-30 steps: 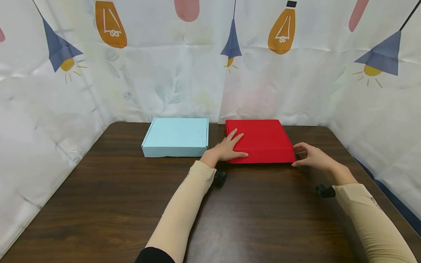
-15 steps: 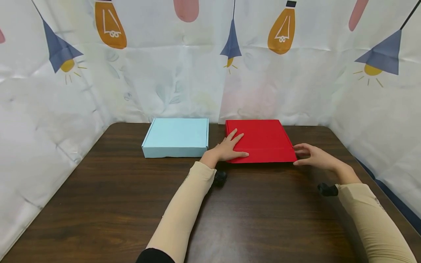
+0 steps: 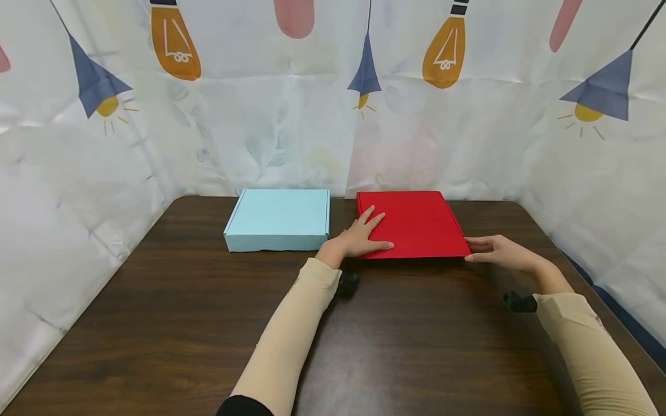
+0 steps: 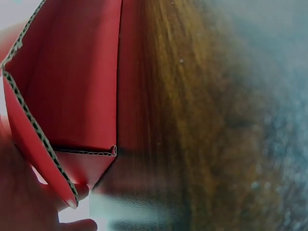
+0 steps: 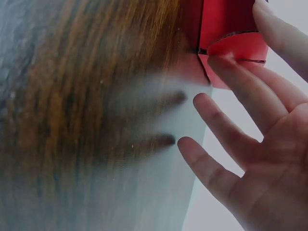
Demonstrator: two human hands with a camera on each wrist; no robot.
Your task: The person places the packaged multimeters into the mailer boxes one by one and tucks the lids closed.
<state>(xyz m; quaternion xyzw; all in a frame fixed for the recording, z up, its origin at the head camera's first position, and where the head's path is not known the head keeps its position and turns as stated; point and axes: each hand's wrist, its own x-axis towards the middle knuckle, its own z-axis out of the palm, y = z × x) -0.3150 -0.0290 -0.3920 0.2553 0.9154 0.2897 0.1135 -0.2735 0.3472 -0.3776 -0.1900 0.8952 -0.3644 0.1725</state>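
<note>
A flat red cardboard box (image 3: 416, 222) lies at the back right of the table. Its front flap (image 4: 36, 130) is swung out from the front wall, and the corrugated edge shows in the left wrist view. My left hand (image 3: 355, 238) rests on the lid's left side with fingers spread, thumb near the front edge. At the front right corner is my right hand (image 3: 507, 253). In the right wrist view its index finger touches a small red side tab (image 5: 236, 44), with the thumb by the flap and the other fingers extended free of the box.
A closed light blue box (image 3: 278, 222) stands left of the red one, beside my left wrist. Dark wood tabletop (image 3: 406, 341) extends in front. A white printed curtain (image 3: 291, 127) surrounds the back and sides. A black camera sits at each wrist.
The red box's front flap has swung outward and up, so it runs nearly level with the lid. My right hand has shifted slightly right with the flap's corner; the left hand stays put.
</note>
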